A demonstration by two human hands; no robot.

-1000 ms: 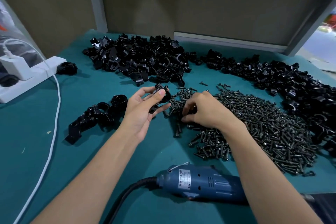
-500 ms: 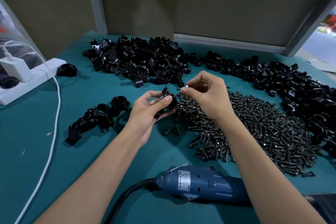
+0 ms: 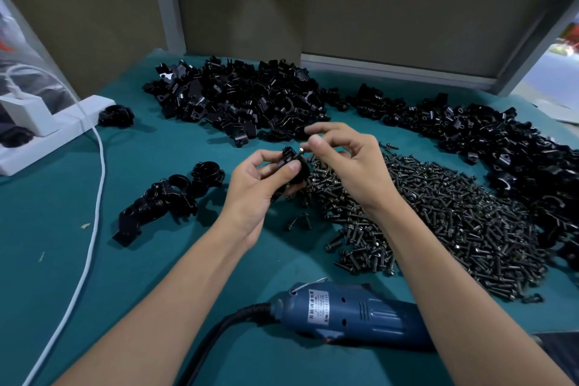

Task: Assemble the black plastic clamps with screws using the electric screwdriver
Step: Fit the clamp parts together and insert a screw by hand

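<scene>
Left grip (image 3: 257,185) curled round clamp (image 3: 286,156), held above worktop (image 3: 62,229) middle beside screw heap (image 3: 438,213); right grip (image 3: 351,166) pinching screw (image 3: 300,150), tip at clamp's hole. Probably light, stiff, slick plastic: best held by outer sides, hole left clear. Tiny screw, easily dropped: pinch near head

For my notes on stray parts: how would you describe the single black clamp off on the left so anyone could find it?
Start at the white power strip on the left of the green table. Just right of its far end lies one black clamp. Unlike the big heap to its right and the cluster nearer the camera, it sits alone.
</scene>
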